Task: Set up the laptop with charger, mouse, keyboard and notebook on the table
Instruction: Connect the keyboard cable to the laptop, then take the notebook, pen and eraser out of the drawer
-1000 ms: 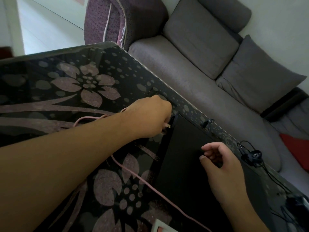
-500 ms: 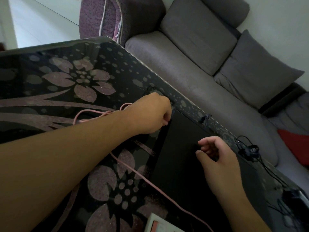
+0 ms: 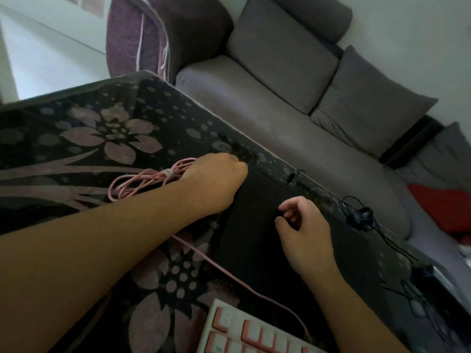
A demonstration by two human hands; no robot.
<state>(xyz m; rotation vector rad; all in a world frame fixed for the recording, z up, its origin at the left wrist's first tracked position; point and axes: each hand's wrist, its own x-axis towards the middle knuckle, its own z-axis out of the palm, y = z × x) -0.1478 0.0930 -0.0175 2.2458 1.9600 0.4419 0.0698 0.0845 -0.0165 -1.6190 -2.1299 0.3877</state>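
Laptop (image 3: 257, 225): closed, black, flat on the table (image 3: 76, 138), one corner close to the table's far edge.
Left hand (image 3: 216, 184): pressed against the laptop's left edge near its far corner, fingers curled out of sight; whether grasping a plug there, cannot tell.
Right hand (image 3: 303, 233): resting on the laptop lid, right of centre, fingers loosely curled, grasping nothing.
Pink cable (image 3: 142, 182): bundled in tied loops just left of the laptop, partly under the left wrist; one strand trailing along the laptop's left side toward the keyboard.
Keyboard (image 3: 244, 332): white with pink keys, on the table just nearer than the laptop, only its corner in view.
Black cable (image 3: 359, 217): with a small dark block, lying right of the laptop along the table's far edge.
Sofa (image 3: 267, 110): grey, cushioned, beyond the laptop past the table's edge.
Red cushion (image 3: 446, 207): on the sofa, far right of the laptop.
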